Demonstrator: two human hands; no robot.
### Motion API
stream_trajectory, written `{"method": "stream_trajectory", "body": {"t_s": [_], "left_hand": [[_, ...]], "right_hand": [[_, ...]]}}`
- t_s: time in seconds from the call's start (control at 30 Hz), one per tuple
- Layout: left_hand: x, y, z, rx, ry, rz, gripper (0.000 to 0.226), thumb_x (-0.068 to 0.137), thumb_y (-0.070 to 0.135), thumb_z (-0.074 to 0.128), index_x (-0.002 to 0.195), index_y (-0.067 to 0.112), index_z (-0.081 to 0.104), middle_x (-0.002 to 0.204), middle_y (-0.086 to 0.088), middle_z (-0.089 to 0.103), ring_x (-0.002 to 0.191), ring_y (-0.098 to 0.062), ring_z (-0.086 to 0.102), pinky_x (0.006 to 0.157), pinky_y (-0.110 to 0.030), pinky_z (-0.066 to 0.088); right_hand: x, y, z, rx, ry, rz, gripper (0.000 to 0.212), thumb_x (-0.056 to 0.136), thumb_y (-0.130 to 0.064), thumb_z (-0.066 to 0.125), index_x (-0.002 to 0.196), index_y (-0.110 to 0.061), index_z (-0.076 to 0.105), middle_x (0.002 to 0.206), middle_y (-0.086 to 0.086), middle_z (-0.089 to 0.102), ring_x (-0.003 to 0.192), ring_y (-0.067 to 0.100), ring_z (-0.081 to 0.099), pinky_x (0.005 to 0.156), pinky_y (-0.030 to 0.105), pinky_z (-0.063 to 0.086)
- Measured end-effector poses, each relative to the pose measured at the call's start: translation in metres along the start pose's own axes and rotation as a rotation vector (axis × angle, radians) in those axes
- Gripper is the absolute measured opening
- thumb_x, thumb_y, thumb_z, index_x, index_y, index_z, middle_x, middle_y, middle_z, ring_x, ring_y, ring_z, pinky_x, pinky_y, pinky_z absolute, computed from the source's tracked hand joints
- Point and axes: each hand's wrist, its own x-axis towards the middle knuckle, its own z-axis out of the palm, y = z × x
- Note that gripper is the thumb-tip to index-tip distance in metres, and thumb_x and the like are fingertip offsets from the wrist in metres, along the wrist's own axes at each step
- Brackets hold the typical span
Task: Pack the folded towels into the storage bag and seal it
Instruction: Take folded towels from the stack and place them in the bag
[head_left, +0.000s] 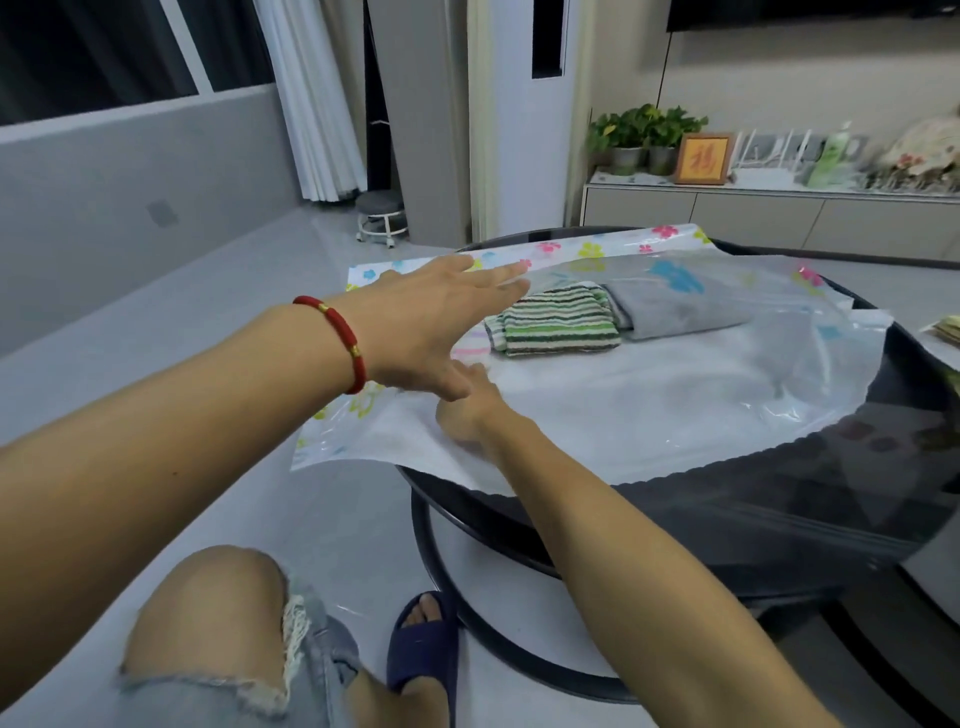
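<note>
A clear storage bag (649, 415) with a flower print lies flat on a round dark glass table (857, 467). Inside it, seen through the plastic, a green striped folded towel (556, 325) lies next to a grey folded towel (675, 306). My left hand (431, 322), with a red bracelet at the wrist, is stretched flat with fingers apart over the bag's far left part, beside the striped towel. My right hand (467, 410) rests on the bag's left part just under the left palm, which hides its fingers. A clear end of the bag (779, 525) hangs over the near table edge.
My bare knee and a dark slipper (423, 639) are below the table's ring base. A small round stool (379, 215) stands by the curtain. A low cabinet (753, 208) with potted plants and a framed picture runs along the back wall. Some item (943, 330) lies at the table's right edge.
</note>
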Motion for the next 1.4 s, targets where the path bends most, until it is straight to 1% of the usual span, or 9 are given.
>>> {"method": "stream_trajectory", "body": {"t_s": [0.1, 0.37, 0.6, 0.7, 0.87, 0.97, 1.07, 1.27, 1.4], "left_hand": [[-0.001, 0.002, 0.003, 0.000, 0.009, -0.002, 0.102, 0.078, 0.037, 0.072, 0.155, 0.034, 0.005, 0.164, 0.018, 0.003, 0.150, -0.022, 0.011, 0.108, -0.054, 0.038], [0.035, 0.039, 0.011, 0.145, 0.123, 0.054, 0.090, 0.078, 0.041, 0.074, 0.152, 0.037, 0.023, 0.165, 0.005, 0.013, 0.142, -0.030, 0.027, 0.098, -0.056, 0.046], [0.098, 0.117, 0.017, 0.291, 0.148, 0.131, 0.075, 0.080, 0.042, 0.072, 0.146, 0.041, 0.035, 0.158, -0.005, 0.024, 0.131, -0.036, 0.037, 0.095, -0.059, 0.046], [0.119, 0.140, 0.020, 0.316, 0.168, 0.120, 0.074, 0.081, 0.038, 0.071, 0.146, 0.036, 0.035, 0.159, -0.007, 0.022, 0.134, -0.038, 0.033, 0.098, -0.062, 0.041], [0.140, 0.160, 0.016, 0.337, 0.151, 0.101, 0.079, 0.081, 0.036, 0.072, 0.148, 0.031, 0.030, 0.161, -0.004, 0.017, 0.135, -0.040, 0.032, 0.097, -0.063, 0.041], [0.146, 0.163, 0.015, 0.345, 0.152, 0.097, 0.080, 0.080, 0.038, 0.072, 0.148, 0.031, 0.031, 0.160, -0.003, 0.020, 0.133, -0.039, 0.034, 0.095, -0.061, 0.043], [0.148, 0.166, 0.015, 0.343, 0.145, 0.090, 0.081, 0.078, 0.039, 0.074, 0.147, 0.033, 0.032, 0.160, -0.002, 0.022, 0.132, -0.038, 0.035, 0.092, -0.059, 0.045], [0.147, 0.164, 0.015, 0.337, 0.148, 0.068, 0.083, 0.080, 0.040, 0.072, 0.149, 0.035, 0.028, 0.162, -0.002, 0.020, 0.135, -0.039, 0.033, 0.094, -0.059, 0.044], [0.145, 0.163, 0.014, 0.316, 0.155, 0.047, 0.081, 0.080, 0.038, 0.072, 0.149, 0.034, 0.029, 0.161, -0.002, 0.021, 0.133, -0.039, 0.034, 0.093, -0.058, 0.044]], "right_hand": [[-0.001, 0.009, -0.015, -0.108, -0.003, -0.063, 0.056, 0.097, -0.010, 0.040, 0.151, -0.025, 0.044, 0.149, 0.009, 0.051, 0.134, 0.039, 0.047, 0.104, 0.045, 0.045], [-0.131, 0.124, -0.096, -0.207, 0.123, -0.075, 0.042, 0.098, -0.004, 0.054, 0.135, -0.018, 0.067, 0.142, 0.005, 0.061, 0.119, 0.022, 0.061, 0.106, 0.030, 0.044], [-0.254, 0.246, -0.209, -0.375, 0.644, 0.348, 0.030, 0.091, -0.011, 0.058, 0.113, -0.013, 0.078, 0.113, 0.012, 0.077, 0.102, 0.034, 0.070, 0.088, 0.044, 0.057], [-0.297, 0.297, -0.259, -0.489, 0.855, 0.625, 0.031, 0.094, -0.016, 0.056, 0.118, -0.011, 0.075, 0.122, 0.023, 0.069, 0.114, 0.045, 0.060, 0.096, 0.051, 0.053], [-0.342, 0.351, -0.300, -0.400, 0.649, 1.127, 0.043, 0.101, -0.029, 0.044, 0.141, -0.015, 0.047, 0.145, 0.035, 0.044, 0.134, 0.053, 0.042, 0.115, 0.057, 0.032], [-0.348, 0.354, -0.316, -0.267, 0.599, 1.202, 0.081, 0.089, -0.058, 0.067, 0.154, -0.031, 0.028, 0.160, 0.032, 0.028, 0.146, 0.054, 0.028, 0.119, 0.063, 0.017], [-0.353, 0.356, -0.330, -0.221, 0.531, 1.185, 0.104, 0.075, -0.073, 0.076, 0.159, -0.035, 0.026, 0.164, 0.023, 0.031, 0.149, 0.049, 0.029, 0.121, 0.063, 0.023], [-0.362, 0.352, -0.356, -0.321, 0.587, 1.073, 0.063, 0.083, -0.041, 0.084, 0.137, -0.025, 0.058, 0.132, 0.024, 0.061, 0.128, 0.041, 0.054, 0.102, 0.053, 0.050], [-0.366, 0.353, -0.346, -0.545, 0.515, 1.069, 0.053, 0.086, -0.039, 0.082, 0.132, -0.022, 0.062, 0.128, 0.024, 0.063, 0.119, 0.044, 0.058, 0.095, 0.051, 0.049]]}}
